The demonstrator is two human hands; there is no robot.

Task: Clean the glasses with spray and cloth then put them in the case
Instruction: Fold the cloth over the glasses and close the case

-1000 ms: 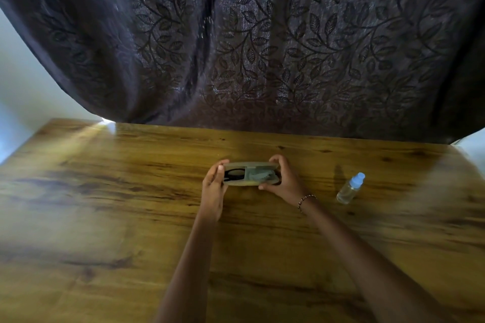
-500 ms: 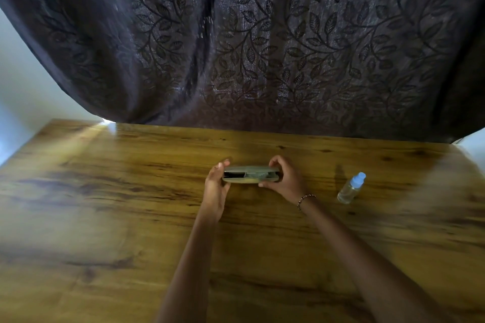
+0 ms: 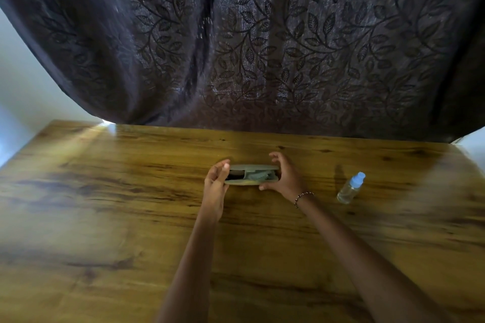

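Note:
A green glasses case [image 3: 252, 167] lies on the wooden table [image 3: 105, 217], its lid partly lowered. Through the gap I see dark glasses [image 3: 235, 175] on the left side and a folded green cloth [image 3: 258, 175] on the right side. My left hand [image 3: 216, 186] holds the case's left end. My right hand [image 3: 284, 178] grips the right end, fingers curled over the lid and thumb below. A small clear spray bottle [image 3: 351, 188] with a pale blue cap stands to the right, apart from both hands.
A dark curtain [image 3: 262, 47] with a leaf pattern hangs along the table's far edge. White wall [image 3: 15, 81] shows at the left, past the table's left edge.
The lid came down from wide open to nearly closed half a second ago, and now the gap stands slightly wider. Both hands stay at the case's ends. The bottle has not moved.

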